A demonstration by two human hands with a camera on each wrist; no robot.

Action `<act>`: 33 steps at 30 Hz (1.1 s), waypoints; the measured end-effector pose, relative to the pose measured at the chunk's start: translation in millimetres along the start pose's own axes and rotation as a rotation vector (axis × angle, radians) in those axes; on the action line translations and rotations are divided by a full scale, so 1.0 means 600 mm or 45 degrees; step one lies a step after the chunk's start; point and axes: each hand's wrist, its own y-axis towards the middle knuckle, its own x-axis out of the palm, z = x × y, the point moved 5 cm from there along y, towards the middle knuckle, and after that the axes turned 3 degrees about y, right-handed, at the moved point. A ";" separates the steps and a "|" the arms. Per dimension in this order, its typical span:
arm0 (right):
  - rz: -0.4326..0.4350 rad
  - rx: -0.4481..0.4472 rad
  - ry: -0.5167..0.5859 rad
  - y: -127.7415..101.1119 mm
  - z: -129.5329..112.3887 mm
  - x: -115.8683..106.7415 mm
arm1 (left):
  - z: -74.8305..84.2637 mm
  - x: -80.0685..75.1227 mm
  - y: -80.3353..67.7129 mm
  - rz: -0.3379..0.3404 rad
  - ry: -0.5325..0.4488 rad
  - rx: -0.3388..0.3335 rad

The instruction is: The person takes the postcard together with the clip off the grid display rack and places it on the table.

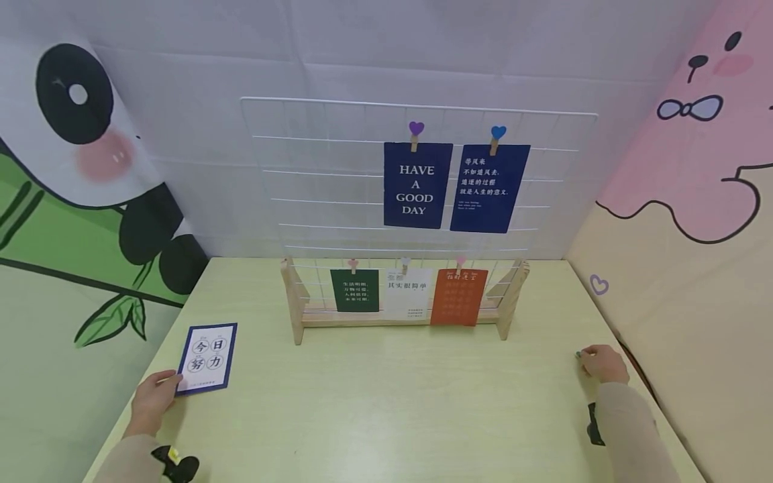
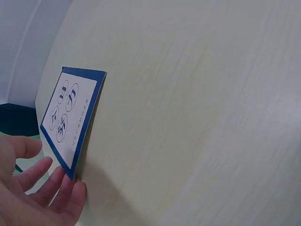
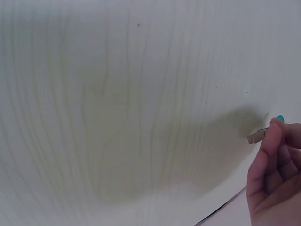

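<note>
At the table's left side my left hand (image 1: 154, 397) is at the lower left corner of a white card with a blue border (image 1: 207, 359). In the left wrist view the fingers (image 2: 58, 181) reach the corner of the card, and the thumb stands apart from it. Over on the right, my right hand (image 1: 605, 365) pinches a small wooden clothespin (image 3: 256, 136) with a teal end, just above the tabletop. Part of the clothespin is hidden by the thumb and fingertips.
A white wire grid (image 1: 326, 141) stands in a wooden base (image 1: 362, 322) at the back. Heart-topped pegs hold two navy cards (image 1: 418, 186) higher up. Lower hang a green card (image 1: 354, 290), a white card (image 1: 407, 298) and an orange card (image 1: 459, 298). Printed cloth walls flank the table.
</note>
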 end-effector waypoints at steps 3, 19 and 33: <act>0.009 0.036 0.005 0.000 0.002 0.001 | -0.003 0.003 0.007 -0.002 0.025 -0.005; 0.089 0.073 0.000 -0.008 0.004 -0.007 | 0.016 0.004 -0.001 -0.030 0.021 0.057; 0.144 -0.279 0.068 -0.002 -0.047 -0.037 | 0.076 0.030 0.060 0.162 -0.083 0.382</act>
